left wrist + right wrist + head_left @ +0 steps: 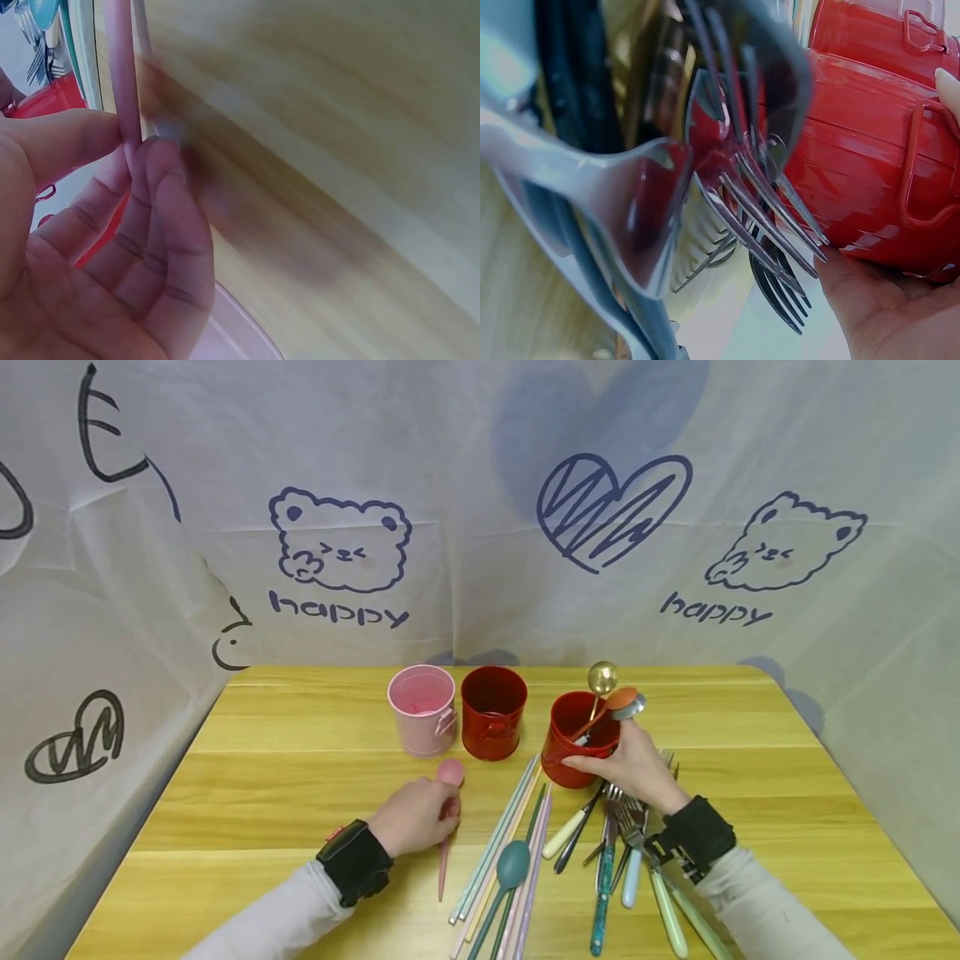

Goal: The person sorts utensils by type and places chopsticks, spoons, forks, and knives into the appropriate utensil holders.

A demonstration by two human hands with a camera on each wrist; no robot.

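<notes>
My left hand [418, 814] pinches a pink spoon [451, 772] by its handle between thumb and fingers, low over the table. The pink handle [123, 60] passes between the fingertips in the left wrist view. My right hand [643, 772] grips a red bucket [558, 758] at its right side, thumb across the front. Out of that bucket stick a gold ladle [602, 678], an orange spoon [621, 697] and a silver spoon [630, 707]. In the right wrist view the fingers lie against the red bucket [855, 157], beside several forks [757, 202].
A pink bucket [423, 739] and a second red bucket [491, 739] stand at the back middle. Several pastel chopsticks [487, 868] lie in front, with a teal spoon [513, 864] on top. Loose knives and forks with coloured handles [603, 902] spread below my right hand.
</notes>
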